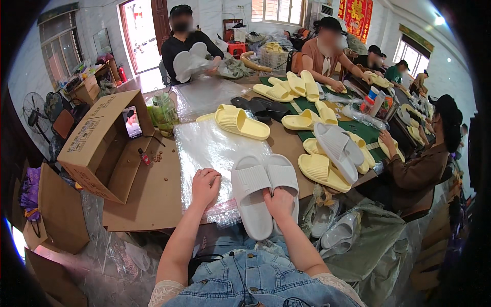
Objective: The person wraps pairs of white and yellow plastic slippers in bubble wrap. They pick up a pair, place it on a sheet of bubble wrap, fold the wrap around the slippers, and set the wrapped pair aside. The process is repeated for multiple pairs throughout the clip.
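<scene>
A pair of light grey slide slippers (251, 187) is in my right hand (280, 202), whose fingers are hooked under the straps. The two slippers lie side by side, soles down, over the near edge of a stack of clear plastic bags (202, 148). My left hand (205, 185) rests on those bags, left of the slippers, fingers slightly bent and apart from the pair. Beyond the bags lies a yellow slide slipper (241, 123). To the right, another grey pair (336, 148) sits on top of several yellow slippers (322, 171).
An open cardboard box (102, 143) with a phone (132, 123) stands at left, near a green jug (163, 115). Black slippers (261, 107) lie mid-table. More grey slippers (340, 230) lie in a sack below right. Co-workers (192, 51) sit around the table.
</scene>
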### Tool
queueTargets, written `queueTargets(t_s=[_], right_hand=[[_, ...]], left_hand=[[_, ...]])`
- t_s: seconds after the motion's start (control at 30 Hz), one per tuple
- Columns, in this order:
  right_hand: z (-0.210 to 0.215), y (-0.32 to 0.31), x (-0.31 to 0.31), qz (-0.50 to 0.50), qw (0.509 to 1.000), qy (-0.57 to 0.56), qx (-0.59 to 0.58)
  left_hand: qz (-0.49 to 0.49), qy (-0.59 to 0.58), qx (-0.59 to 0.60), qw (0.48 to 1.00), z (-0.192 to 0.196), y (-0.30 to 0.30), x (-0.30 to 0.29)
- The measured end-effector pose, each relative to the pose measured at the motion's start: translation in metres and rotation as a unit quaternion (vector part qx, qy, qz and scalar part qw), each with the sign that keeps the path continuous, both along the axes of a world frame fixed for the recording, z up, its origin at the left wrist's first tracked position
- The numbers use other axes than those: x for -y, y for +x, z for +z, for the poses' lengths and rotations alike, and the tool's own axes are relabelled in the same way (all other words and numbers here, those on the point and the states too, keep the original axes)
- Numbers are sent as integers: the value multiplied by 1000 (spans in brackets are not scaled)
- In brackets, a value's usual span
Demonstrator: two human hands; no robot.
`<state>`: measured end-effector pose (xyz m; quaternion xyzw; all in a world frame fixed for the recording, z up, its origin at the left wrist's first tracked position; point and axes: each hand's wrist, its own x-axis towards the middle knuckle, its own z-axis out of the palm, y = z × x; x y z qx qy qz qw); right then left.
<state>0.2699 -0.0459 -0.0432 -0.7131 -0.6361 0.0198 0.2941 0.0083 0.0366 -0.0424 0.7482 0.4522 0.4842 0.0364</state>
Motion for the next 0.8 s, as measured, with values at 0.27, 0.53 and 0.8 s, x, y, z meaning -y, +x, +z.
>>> queueTargets(t_s=[0.27, 0.53, 0.8], right_hand=[[-3, 1, -2, 1, 1000, 4, -1], [-39, 29, 28, 105, 980, 153, -77], [-27, 83, 58, 35, 954, 220, -201]], left_hand=[[-4, -27, -13, 1000, -1, -3, -1], [-9, -36, -37, 999, 3, -4, 1], [-29, -178, -221, 958, 43, 7, 29]])
